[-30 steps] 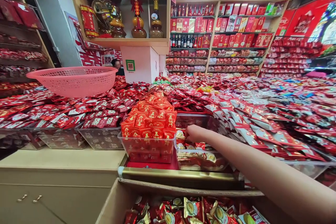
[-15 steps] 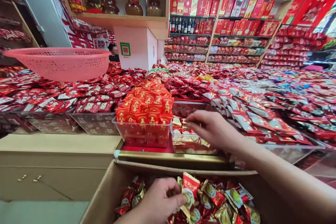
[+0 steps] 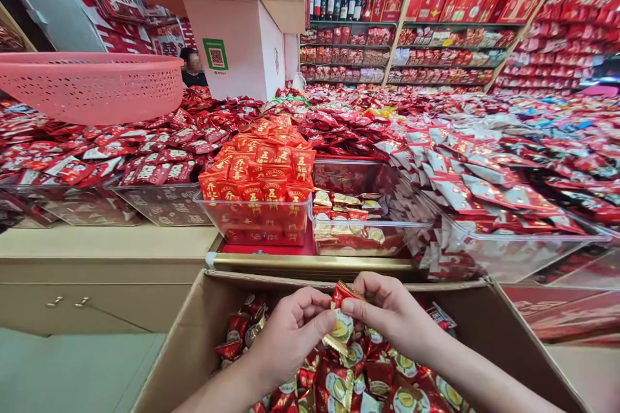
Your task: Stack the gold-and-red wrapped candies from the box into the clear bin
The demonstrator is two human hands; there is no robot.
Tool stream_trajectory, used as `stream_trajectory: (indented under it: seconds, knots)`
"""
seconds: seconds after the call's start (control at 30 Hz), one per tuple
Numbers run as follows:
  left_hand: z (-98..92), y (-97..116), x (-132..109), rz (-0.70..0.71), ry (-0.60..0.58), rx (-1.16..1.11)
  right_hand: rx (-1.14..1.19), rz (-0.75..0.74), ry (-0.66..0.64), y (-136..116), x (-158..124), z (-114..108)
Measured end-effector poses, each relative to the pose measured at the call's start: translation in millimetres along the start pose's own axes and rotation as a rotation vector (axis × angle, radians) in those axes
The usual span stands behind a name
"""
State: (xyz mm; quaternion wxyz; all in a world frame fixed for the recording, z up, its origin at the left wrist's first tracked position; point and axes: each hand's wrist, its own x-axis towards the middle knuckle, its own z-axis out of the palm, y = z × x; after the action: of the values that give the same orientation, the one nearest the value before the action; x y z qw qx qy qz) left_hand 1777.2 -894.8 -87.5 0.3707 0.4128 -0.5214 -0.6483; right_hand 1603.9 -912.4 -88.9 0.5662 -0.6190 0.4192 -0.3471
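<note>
While both hands are meeting over the cardboard box point(image 3: 179, 342), its far wall is standing between them and the row of clear bins. Straight ahead, a part-filled clear bin point(image 3: 358, 175) is holding similar red-and-gold packets, low at its front. Left of it, orange-red packets point(image 3: 264, 171) are heaping above their bin's rim; on the right, red-and-white packets point(image 3: 465, 187) are spilling high. A pink basket point(image 3: 92, 87) is sitting on the pile at far left (well clear of the hands).

Left hand point(image 3: 298, 326) is angling up from bottom left, thumb and curled fingers pinching the left side of one red-and-gold packet point(image 3: 343, 328). Right hand point(image 3: 385, 303) is slanting in from bottom right, thumb pressing the packet's upper right, fingers bunching behind. So both grips are narrow, sharing that packet just above the loose packets point(image 3: 334, 387) in the box.

Right-hand fingers are covering the packet's upper end; its lettering isn't reading clearly. Frame bottom is cutting off both forearms and the box's near side. Hands are hiding part of the loose pile.
</note>
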Motion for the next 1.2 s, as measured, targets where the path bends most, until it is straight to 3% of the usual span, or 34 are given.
stream_trajectory:
  seconds: [0.2, 0.27, 0.37, 0.43, 0.57, 0.67, 0.77, 0.87, 0.93, 1.0, 1.07, 1.2]
  knots:
    - [0.9, 0, 0, 0.006, 0.091, 0.018, 0.223, 0.087, 0.029, -1, -7, 13]
    - [-0.2, 0, 0, -0.002, 0.071, 0.000, 0.173, 0.063, 0.055, -1, -9, 14]
    - [-1.4, -1, 0, -0.035, 0.047, -0.040, -0.148, -0.081, 0.165, -3, -12, 11]
    - [-1.8, -3, 1, -0.055, 0.077, -0.043, -0.447, -0.281, 0.254, -7, -16, 11]
    - [-1.1, -7, 0, -0.044, 0.149, -0.017, -0.931, -0.669, 0.151, -10, -18, 19]
    - [-0.4, -4, -5, -0.012, 0.186, -0.022, -1.113, -0.779, 0.127, -16, -19, 24]
    - [-1.8, 3, -9, 0.029, 0.189, -0.115, -1.125, -0.834, 0.189, -44, -21, 14]
    - [-5.0, 9, -10, 0.043, 0.148, -0.157, -1.184, -0.787, 0.367, -92, -15, -14]
    - [-6.9, 10, -9, 0.037, 0.147, -0.134, -1.328, -0.622, 0.440, -120, 0, -36]
    - [-8.3, 8, -8, 0.045, 0.146, -0.105, -1.486, -0.372, 0.347, -135, 24, -57]
    - [-9.6, 6, -7, 0.058, 0.135, -0.085, -1.582, -0.152, 0.158, -136, 51, -74]
    - [-12.5, 0, -8, 0.078, 0.100, -0.032, -1.662, 0.064, -0.153, -112, 91, -89]
